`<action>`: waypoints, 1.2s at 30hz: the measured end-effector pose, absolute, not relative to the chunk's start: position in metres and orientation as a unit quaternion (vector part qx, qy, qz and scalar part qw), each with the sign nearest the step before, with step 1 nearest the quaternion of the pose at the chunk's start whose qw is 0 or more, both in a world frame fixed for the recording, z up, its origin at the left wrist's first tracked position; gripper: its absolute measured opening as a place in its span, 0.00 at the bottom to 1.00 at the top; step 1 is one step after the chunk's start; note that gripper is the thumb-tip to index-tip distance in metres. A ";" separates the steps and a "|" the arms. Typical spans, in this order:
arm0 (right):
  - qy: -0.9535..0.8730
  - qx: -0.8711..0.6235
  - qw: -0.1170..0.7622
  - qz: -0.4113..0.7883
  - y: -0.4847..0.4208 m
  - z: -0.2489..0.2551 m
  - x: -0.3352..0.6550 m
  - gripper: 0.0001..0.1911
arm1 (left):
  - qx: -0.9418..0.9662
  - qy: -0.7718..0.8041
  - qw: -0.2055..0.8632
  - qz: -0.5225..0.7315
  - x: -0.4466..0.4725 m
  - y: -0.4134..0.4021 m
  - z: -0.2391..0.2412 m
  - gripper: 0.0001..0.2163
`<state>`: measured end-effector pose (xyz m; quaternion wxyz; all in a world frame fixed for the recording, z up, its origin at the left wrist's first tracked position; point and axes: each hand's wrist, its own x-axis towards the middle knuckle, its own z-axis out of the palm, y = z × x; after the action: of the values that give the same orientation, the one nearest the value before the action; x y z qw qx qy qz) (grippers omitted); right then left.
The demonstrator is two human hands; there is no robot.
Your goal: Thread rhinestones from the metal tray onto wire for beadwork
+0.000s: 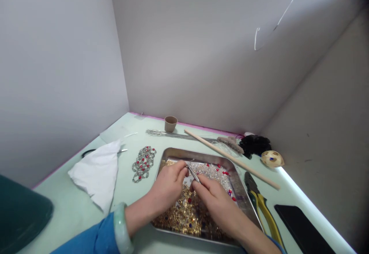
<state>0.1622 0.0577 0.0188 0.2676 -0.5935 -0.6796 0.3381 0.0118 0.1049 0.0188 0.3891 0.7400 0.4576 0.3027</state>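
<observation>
Both my hands hover over a metal tray (245, 204) filled with gold, clear and red beads (187, 215). My right hand (217, 204) pinches a thin metal tool, tweezers or a needle (193, 173), which points up and to the left. My left hand (167, 186) is curled, its fingertips pinched together at the tool's tip; what they hold is too small to make out. A pale green bangle (122, 229) and a blue sleeve (92, 238) are on my left wrist.
Left of the tray lie a finished beaded mesh piece (143, 163) and a white cloth (98, 173). Behind it lie a small cup (170, 123), thin wires (164, 133) and a wooden stick (230, 158). Yellow-handled pliers (263, 206), a black slab (302, 229) and a beaded ball (272, 158) are at the right. Grey walls enclose the table.
</observation>
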 end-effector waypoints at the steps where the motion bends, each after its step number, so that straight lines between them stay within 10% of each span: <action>1: -0.675 -0.590 0.272 0.350 0.058 0.019 0.163 0.15 | 0.738 0.450 0.399 0.304 0.011 0.106 0.019 0.10; 36: -0.695 -0.607 0.277 0.268 0.057 0.014 0.161 0.13 | 0.535 0.362 0.704 0.295 0.010 0.104 0.021 0.11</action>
<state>0.1611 0.0566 0.0142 0.2774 -0.6065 -0.6954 0.2675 0.0102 0.1040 0.0205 0.7041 0.5352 0.3615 0.2951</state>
